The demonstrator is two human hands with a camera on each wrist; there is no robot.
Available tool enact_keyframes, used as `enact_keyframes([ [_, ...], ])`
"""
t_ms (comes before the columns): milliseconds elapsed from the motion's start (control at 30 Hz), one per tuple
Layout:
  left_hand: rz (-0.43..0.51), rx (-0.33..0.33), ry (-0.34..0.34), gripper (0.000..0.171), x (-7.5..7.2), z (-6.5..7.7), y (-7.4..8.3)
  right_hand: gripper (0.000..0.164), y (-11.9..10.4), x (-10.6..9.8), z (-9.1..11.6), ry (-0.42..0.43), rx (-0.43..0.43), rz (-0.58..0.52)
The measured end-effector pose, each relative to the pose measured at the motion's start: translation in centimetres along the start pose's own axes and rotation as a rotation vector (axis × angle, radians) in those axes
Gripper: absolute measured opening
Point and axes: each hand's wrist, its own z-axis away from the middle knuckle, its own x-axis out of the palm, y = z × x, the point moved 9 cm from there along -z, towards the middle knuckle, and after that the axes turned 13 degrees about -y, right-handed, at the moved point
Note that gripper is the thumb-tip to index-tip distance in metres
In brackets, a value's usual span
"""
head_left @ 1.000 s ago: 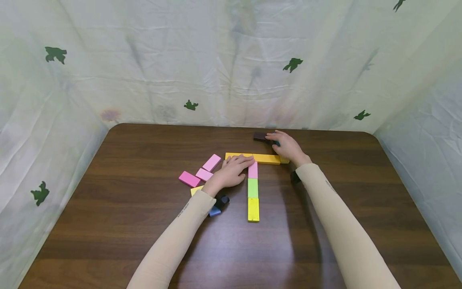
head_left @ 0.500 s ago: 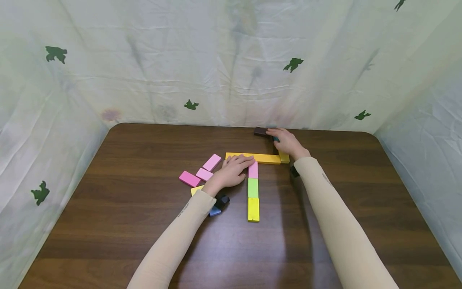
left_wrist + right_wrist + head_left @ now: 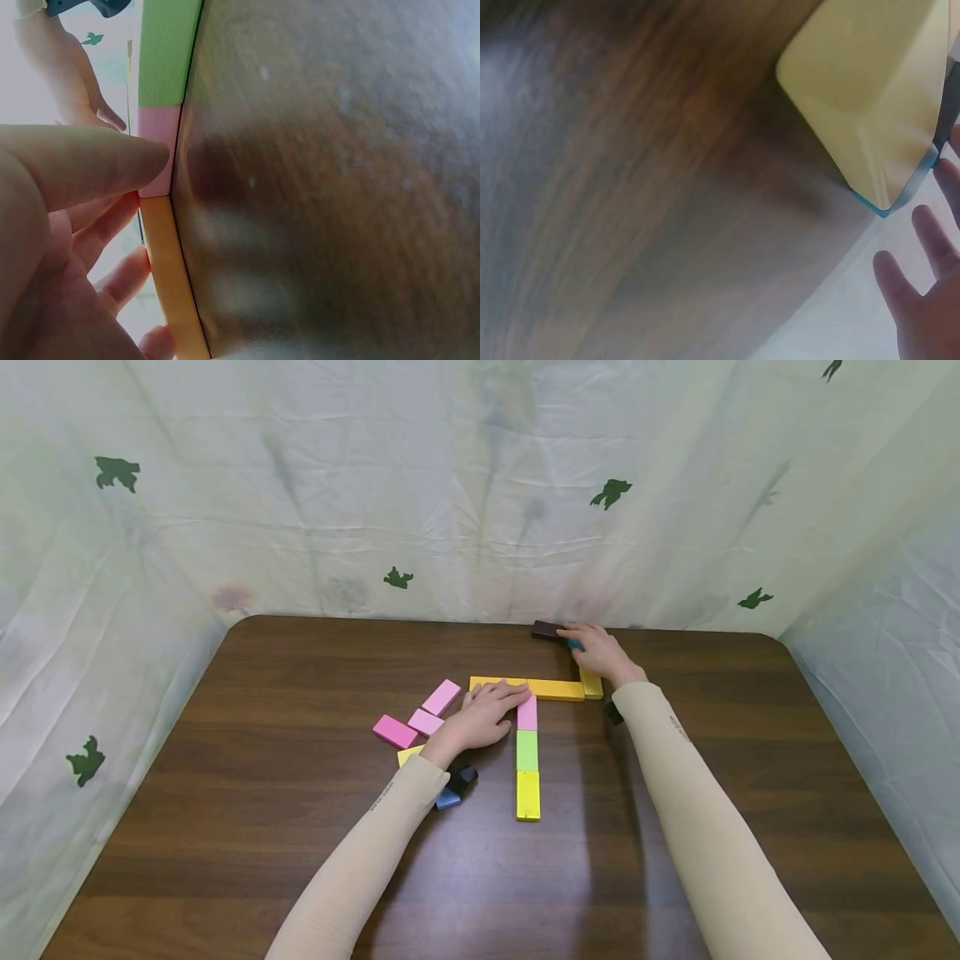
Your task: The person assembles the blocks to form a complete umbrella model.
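Note:
My left hand (image 3: pixel 480 718) lies over a row of orange wooden blocks (image 3: pixel 555 691). Its thumb touches a pink block (image 3: pixel 159 165), and its fingertips rest along an orange block (image 3: pixel 174 262). Below the pink one, a green block (image 3: pixel 527 750) and a bright yellow block (image 3: pixel 528 795) continue a line toward the front. At the row's right end a yellow block (image 3: pixel 592 683) points to the back. Beyond it my right hand (image 3: pixel 600 652) touches a blue block (image 3: pixel 574 645) and a dark brown block (image 3: pixel 546 630), fingers extended; its thumb's contact is hidden.
Several loose blocks lie left of the left hand: a deep pink block (image 3: pixel 395 732), two lighter pink blocks (image 3: pixel 441 697), a pale yellow block (image 3: pixel 408 754) and a blue block (image 3: pixel 447 799) partly under the sleeve. A curtain (image 3: pixel 480 485) hangs behind the table (image 3: pixel 300 860).
My right hand has moved toward the table's back edge, and the dark brown block has moved back with it. More of the right-end yellow block shows. The left hand has stayed put.

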Motion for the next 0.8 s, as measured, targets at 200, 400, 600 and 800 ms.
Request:
enact_keyframes([
  [200, -0.006, 0.01, 0.005, 0.056, 0.02, -0.02, 0.06, 0.048, 0.22, 0.13, -0.01, -0.015, -0.011, -0.018],
  [400, 0.001, 0.01, 0.006, 0.056, -0.04, 0.08, 0.19, 0.049, 0.31, 0.16, -0.04, -0.017, -0.009, -0.032],
  [600, 0.006, 0.007, 0.007, 0.055, -0.07, 0.09, 0.18, 0.05, 0.38, 0.27, 0.05, -0.01, -0.021, -0.054],
  [800, 0.012, -0.002, -0.002, 0.056, -0.03, 0.08, 0.06, 0.05, 0.45, 0.39, 0.08, -0.002, -0.031, -0.069],
])
